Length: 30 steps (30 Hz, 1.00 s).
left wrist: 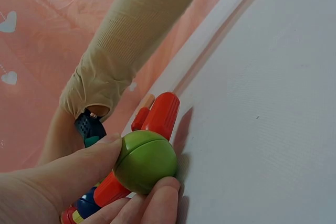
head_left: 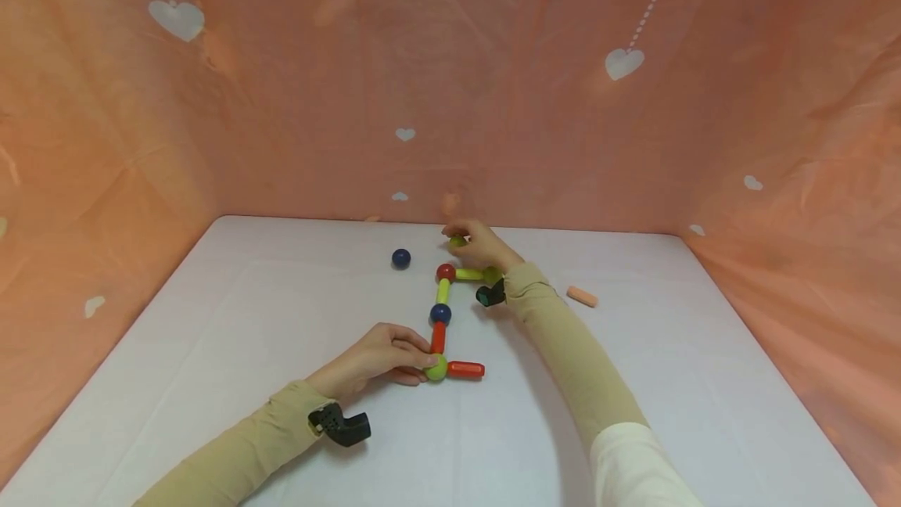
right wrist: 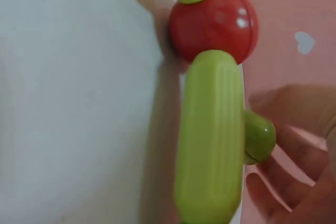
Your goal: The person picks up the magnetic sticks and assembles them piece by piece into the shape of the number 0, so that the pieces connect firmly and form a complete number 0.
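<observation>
On the white table lies a chain of magnetic building rods and balls. My left hand (head_left: 383,356) pinches the near green ball (left wrist: 146,162) between thumb and fingers. One red rod (head_left: 466,369) points right from that ball; another red rod (head_left: 438,338) leads to a dark blue ball (head_left: 440,314). Beyond it a yellow-green rod (head_left: 443,291) reaches a red ball (right wrist: 214,24), from which a second yellow-green rod (right wrist: 210,140) runs right to another green ball (head_left: 492,275), partly hidden. My right hand (head_left: 480,245) holds a separate green ball (right wrist: 259,137) behind the chain.
A loose dark blue ball (head_left: 401,258) lies left of my right hand. To the right of my right wrist is an orange rod (head_left: 582,296). A pink cloth (head_left: 450,100) with white hearts hangs behind the table and along its sides.
</observation>
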Tool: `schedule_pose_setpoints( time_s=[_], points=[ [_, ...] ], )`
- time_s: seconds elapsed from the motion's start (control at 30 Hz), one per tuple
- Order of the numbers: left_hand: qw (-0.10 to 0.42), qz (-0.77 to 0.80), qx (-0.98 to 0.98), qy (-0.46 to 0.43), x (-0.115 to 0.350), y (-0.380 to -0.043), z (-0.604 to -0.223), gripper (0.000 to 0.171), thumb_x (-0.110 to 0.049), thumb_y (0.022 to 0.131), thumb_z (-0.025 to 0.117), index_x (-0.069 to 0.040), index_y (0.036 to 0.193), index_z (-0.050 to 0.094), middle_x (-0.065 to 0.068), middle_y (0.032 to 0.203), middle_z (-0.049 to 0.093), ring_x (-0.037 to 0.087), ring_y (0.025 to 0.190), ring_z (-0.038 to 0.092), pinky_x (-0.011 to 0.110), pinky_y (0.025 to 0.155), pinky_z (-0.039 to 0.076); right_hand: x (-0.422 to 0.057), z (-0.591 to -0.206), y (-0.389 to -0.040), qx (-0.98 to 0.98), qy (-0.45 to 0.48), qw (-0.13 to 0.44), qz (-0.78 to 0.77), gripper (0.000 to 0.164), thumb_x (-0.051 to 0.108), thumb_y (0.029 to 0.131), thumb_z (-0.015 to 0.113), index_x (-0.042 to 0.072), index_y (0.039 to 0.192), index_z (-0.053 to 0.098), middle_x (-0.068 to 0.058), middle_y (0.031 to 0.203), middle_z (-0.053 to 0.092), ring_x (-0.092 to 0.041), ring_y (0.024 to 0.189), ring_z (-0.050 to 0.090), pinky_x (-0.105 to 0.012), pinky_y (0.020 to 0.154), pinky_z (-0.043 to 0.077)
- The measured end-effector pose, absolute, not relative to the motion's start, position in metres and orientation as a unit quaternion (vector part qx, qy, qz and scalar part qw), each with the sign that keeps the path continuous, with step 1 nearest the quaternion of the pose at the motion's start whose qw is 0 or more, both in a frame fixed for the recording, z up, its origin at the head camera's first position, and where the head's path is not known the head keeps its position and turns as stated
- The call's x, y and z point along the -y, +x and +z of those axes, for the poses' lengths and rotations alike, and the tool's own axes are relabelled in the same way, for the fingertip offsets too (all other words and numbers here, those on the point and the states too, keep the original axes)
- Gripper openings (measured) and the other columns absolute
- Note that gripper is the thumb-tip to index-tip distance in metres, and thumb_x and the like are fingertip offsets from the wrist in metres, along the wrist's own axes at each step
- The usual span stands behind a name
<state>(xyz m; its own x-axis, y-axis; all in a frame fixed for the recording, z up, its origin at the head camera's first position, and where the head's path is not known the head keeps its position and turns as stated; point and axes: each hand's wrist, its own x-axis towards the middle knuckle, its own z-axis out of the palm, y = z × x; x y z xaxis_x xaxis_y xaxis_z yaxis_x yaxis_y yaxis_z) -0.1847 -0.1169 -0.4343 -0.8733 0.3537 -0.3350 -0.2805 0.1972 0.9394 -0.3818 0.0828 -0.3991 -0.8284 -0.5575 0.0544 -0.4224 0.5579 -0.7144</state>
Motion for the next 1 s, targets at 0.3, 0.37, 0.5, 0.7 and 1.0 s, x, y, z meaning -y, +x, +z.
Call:
schedule_pose_setpoints(
  time_s=[0.3, 0.37, 0.5, 0.7, 1.0],
  points=[
    [0.251, 0.629, -0.736, 0.021, 0.117, -0.184, -0.432, 0.041, -0.025, 0.079, 0.080, 0.001, 0.107, 0.065, 0.012, 0.096, 0.067, 0.021, 0.078, 0.067, 0.032, 0.072, 0.057, -0.089, -0.403, -0.383, -0.897, -0.283, 0.065, -0.334, 0.033, -0.006, 0.084, 0.058, -0.001, 0.115, 0.064, -0.013, 0.116, 0.061, -0.030, 0.104, 0.054, -0.036, 0.094, 0.047],
    [0.250, 0.629, -0.736, 0.022, 0.117, -0.184, -0.432, 0.041, -0.024, 0.079, 0.080, 0.001, 0.107, 0.065, 0.012, 0.096, 0.067, 0.021, 0.078, 0.067, 0.032, 0.072, 0.057, -0.092, -0.402, -0.383, -0.898, -0.277, 0.064, -0.335, 0.033, -0.005, 0.084, 0.059, 0.000, 0.116, 0.064, -0.012, 0.116, 0.061, -0.029, 0.104, 0.054, -0.036, 0.094, 0.047],
    [0.251, 0.630, -0.735, 0.022, 0.117, -0.184, -0.432, 0.040, -0.023, 0.079, 0.080, 0.002, 0.106, 0.065, 0.012, 0.095, 0.067, 0.021, 0.078, 0.067, 0.033, 0.072, 0.058, -0.100, -0.394, -0.379, -0.891, -0.275, 0.063, -0.355, 0.031, -0.001, 0.087, 0.060, -0.002, 0.118, 0.063, -0.013, 0.118, 0.060, -0.029, 0.104, 0.054, -0.038, 0.094, 0.047],
    [0.251, 0.632, -0.733, 0.027, 0.117, -0.185, -0.433, 0.041, -0.023, 0.079, 0.080, 0.002, 0.107, 0.065, 0.012, 0.095, 0.068, 0.022, 0.078, 0.068, 0.033, 0.072, 0.058, -0.123, -0.368, -0.365, -0.860, -0.327, 0.036, -0.391, 0.031, -0.002, 0.091, 0.061, -0.006, 0.121, 0.058, -0.022, 0.118, 0.059, -0.032, 0.106, 0.055, -0.042, 0.095, 0.047],
    [0.247, 0.632, -0.734, 0.033, 0.118, -0.184, -0.433, 0.039, -0.022, 0.079, 0.080, 0.002, 0.106, 0.065, 0.012, 0.095, 0.068, 0.022, 0.079, 0.067, 0.033, 0.073, 0.057, -0.164, -0.331, -0.321, -0.824, -0.355, 0.017, -0.441, 0.028, -0.003, 0.089, 0.064, -0.009, 0.116, 0.060, -0.024, 0.112, 0.061, -0.035, 0.106, 0.058, -0.044, 0.093, 0.048]
  ],
)
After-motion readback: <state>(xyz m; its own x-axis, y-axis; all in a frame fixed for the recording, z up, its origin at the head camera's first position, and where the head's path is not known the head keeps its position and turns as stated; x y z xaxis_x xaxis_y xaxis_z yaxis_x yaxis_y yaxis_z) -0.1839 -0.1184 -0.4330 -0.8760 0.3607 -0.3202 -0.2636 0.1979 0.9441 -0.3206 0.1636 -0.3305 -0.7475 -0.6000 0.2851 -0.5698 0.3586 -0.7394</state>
